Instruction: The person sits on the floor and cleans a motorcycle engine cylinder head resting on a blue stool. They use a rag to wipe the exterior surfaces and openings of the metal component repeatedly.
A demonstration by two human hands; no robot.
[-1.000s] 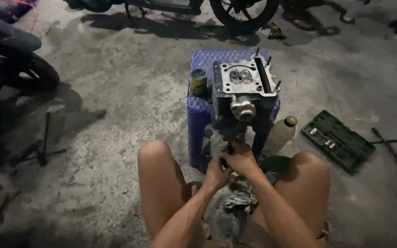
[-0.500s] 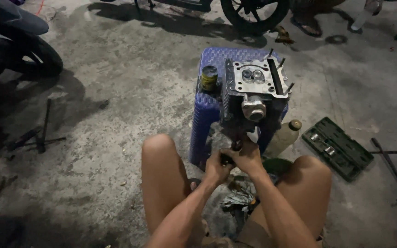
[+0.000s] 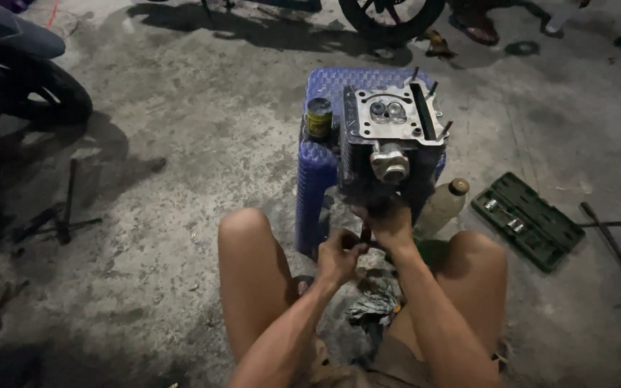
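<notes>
Head view. Stained concrete floor (image 3: 181, 144) carries a blue plastic stool (image 3: 318, 165) at 12 o'clock. On it stand a small yellow-labelled tin (image 3: 318, 117), contents not visible, and a grey metal engine cylinder head (image 3: 391, 144), studs upright. Open green tool case (image 3: 527, 219) with sockets lies at 3 o'clock; a capped bottle (image 3: 442, 205) leans beside the stool. Left hand (image 3: 339, 253) is curled around a thin dark tool; right hand (image 3: 391, 224) grips the head's lower edge.

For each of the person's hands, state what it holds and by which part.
Right hand grips the engine block at its lower front edge. Left hand is closed on something small and dark; unclear what.
</notes>
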